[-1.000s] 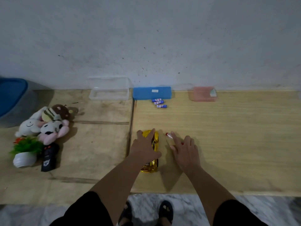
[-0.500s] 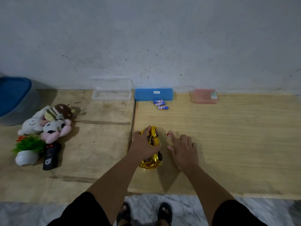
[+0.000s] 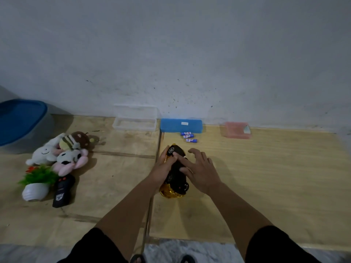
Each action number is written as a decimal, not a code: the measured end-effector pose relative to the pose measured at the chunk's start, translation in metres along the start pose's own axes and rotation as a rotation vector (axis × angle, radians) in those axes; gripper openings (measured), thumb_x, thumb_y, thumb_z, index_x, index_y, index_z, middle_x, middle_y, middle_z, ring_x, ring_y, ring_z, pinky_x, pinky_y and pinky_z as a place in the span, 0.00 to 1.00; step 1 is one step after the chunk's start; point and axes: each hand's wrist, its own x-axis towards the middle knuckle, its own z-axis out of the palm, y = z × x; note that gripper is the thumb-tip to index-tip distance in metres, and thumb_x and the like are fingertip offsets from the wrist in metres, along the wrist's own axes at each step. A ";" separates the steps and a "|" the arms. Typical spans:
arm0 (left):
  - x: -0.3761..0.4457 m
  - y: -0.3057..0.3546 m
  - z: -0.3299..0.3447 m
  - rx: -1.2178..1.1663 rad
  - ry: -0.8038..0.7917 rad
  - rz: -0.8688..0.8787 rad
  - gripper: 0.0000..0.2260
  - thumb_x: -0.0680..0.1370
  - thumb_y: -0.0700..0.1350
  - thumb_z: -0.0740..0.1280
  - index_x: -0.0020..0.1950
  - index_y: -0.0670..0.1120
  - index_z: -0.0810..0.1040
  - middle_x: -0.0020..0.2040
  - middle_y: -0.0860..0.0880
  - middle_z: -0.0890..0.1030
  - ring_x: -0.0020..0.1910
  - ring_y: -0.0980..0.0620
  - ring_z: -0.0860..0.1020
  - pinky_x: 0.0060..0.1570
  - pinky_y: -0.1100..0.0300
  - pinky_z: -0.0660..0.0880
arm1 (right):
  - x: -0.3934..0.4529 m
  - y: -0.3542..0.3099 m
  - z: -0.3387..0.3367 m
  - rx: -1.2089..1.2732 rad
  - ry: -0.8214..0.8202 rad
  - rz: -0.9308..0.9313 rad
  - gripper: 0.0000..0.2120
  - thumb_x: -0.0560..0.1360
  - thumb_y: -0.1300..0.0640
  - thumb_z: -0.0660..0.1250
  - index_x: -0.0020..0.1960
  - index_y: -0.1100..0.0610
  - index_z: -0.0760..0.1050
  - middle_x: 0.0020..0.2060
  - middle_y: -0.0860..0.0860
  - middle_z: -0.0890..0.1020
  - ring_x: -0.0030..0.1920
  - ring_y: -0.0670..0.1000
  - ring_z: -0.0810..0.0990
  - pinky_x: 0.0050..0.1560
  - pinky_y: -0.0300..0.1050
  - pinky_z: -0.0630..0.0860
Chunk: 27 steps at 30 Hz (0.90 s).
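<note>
A: Entry, head view. Where is the toy car (image 3: 175, 176)?

B: Between both hands, low over the wooden board (image 3: 266, 177). It is rolled over: the black underside faces up and right, the gold body down and left.

A: Long axis?

B: It runs away from the person toward the wall, with the far end leaning slightly left. One wheel shows at the far end, just beyond the left fingertips. Another shows at the near end, below the right thumb. I cannot tell nose from tail.

A: Left hand (image 3: 163, 168)?

B: It grips the car. The fingers curl round the gold side from the left and the thumb lies across the black underside near the far wheel. The car sits in that curl, against the palm.

A: Right hand (image 3: 201, 173)?

B: Its fingers are spread apart and loosely bent, holding nothing. The thumb tip touches the middle of the underside. The other four fingers hang clear, to the right of the car and above the board.

A: Anything beyond the fingertips?

B: Three small batteries (image 3: 189, 137) lie near, just past the right fingertips, with a blue case (image 3: 181, 125) behind them at the wall. A black remote (image 3: 62, 190) lies well apart, to the left of the left hand.
</note>
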 end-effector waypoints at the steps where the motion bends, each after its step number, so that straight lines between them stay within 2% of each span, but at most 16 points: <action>1: 0.000 0.001 -0.002 -0.028 -0.014 0.009 0.24 0.79 0.53 0.61 0.74 0.60 0.59 0.68 0.45 0.71 0.62 0.45 0.74 0.62 0.45 0.72 | 0.002 -0.001 -0.002 0.012 -0.002 -0.003 0.27 0.72 0.34 0.36 0.71 0.31 0.46 0.70 0.55 0.60 0.65 0.56 0.63 0.61 0.55 0.66; 4: -0.004 0.003 -0.005 -0.110 -0.045 0.032 0.21 0.81 0.49 0.58 0.74 0.57 0.59 0.67 0.45 0.72 0.61 0.47 0.75 0.55 0.51 0.77 | 0.003 -0.001 -0.005 0.103 -0.021 0.030 0.26 0.73 0.34 0.37 0.71 0.32 0.47 0.71 0.56 0.58 0.65 0.57 0.64 0.63 0.54 0.67; 6: -0.006 0.005 -0.007 -0.129 -0.045 0.030 0.20 0.82 0.47 0.57 0.73 0.58 0.61 0.66 0.47 0.73 0.60 0.50 0.75 0.50 0.55 0.78 | 0.002 0.001 -0.004 0.243 -0.043 0.090 0.22 0.77 0.39 0.45 0.71 0.34 0.48 0.70 0.57 0.58 0.64 0.58 0.68 0.63 0.54 0.70; 8: -0.007 0.005 -0.010 -0.121 -0.026 0.022 0.19 0.82 0.46 0.56 0.72 0.60 0.63 0.65 0.48 0.74 0.60 0.49 0.74 0.51 0.54 0.77 | 0.003 0.001 -0.005 0.388 -0.081 0.119 0.22 0.80 0.44 0.49 0.72 0.35 0.47 0.67 0.58 0.64 0.62 0.58 0.71 0.62 0.52 0.71; 10: -0.007 0.004 -0.013 -0.120 -0.014 0.023 0.20 0.82 0.44 0.56 0.73 0.60 0.61 0.65 0.49 0.74 0.60 0.49 0.75 0.51 0.54 0.77 | 0.005 -0.001 -0.006 0.504 -0.156 0.096 0.22 0.80 0.45 0.49 0.71 0.33 0.44 0.62 0.58 0.73 0.58 0.56 0.75 0.60 0.48 0.72; 13: -0.006 -0.001 -0.014 -0.107 -0.005 0.070 0.24 0.83 0.42 0.55 0.75 0.61 0.55 0.61 0.56 0.75 0.56 0.55 0.77 0.48 0.58 0.79 | 0.008 -0.008 -0.007 0.630 -0.220 0.128 0.23 0.80 0.44 0.51 0.71 0.32 0.45 0.61 0.57 0.77 0.54 0.54 0.79 0.55 0.43 0.75; 16: -0.007 -0.002 -0.009 0.133 0.045 0.198 0.25 0.82 0.43 0.55 0.76 0.60 0.49 0.71 0.52 0.68 0.64 0.51 0.73 0.61 0.52 0.74 | 0.010 -0.011 -0.003 0.637 -0.253 0.169 0.27 0.80 0.46 0.54 0.73 0.36 0.43 0.62 0.58 0.76 0.54 0.56 0.78 0.56 0.46 0.75; 18: -0.006 -0.005 -0.007 0.407 0.108 0.310 0.25 0.82 0.47 0.56 0.76 0.57 0.50 0.73 0.51 0.65 0.68 0.50 0.70 0.65 0.54 0.70 | 0.010 -0.010 -0.002 0.646 -0.245 0.196 0.28 0.80 0.48 0.54 0.73 0.38 0.43 0.64 0.59 0.75 0.57 0.57 0.77 0.57 0.46 0.74; 20: -0.008 -0.011 -0.006 0.586 0.127 0.377 0.24 0.81 0.50 0.57 0.75 0.57 0.53 0.73 0.52 0.66 0.67 0.51 0.71 0.62 0.60 0.70 | 0.008 -0.007 -0.002 0.652 -0.231 0.205 0.28 0.81 0.49 0.55 0.74 0.39 0.42 0.66 0.58 0.73 0.59 0.57 0.76 0.58 0.45 0.73; 23: -0.009 -0.020 -0.005 0.655 0.088 0.376 0.23 0.80 0.50 0.60 0.74 0.58 0.58 0.69 0.51 0.71 0.60 0.50 0.76 0.53 0.66 0.74 | 0.005 -0.001 -0.003 0.642 -0.203 0.220 0.29 0.81 0.50 0.55 0.74 0.39 0.42 0.63 0.57 0.75 0.56 0.56 0.78 0.56 0.45 0.75; 27: -0.008 -0.019 -0.002 0.664 0.071 0.336 0.24 0.79 0.46 0.63 0.74 0.54 0.61 0.68 0.51 0.72 0.61 0.49 0.76 0.57 0.60 0.74 | 0.003 0.001 -0.002 0.624 -0.184 0.228 0.29 0.80 0.51 0.56 0.74 0.40 0.42 0.60 0.58 0.78 0.52 0.55 0.79 0.54 0.45 0.76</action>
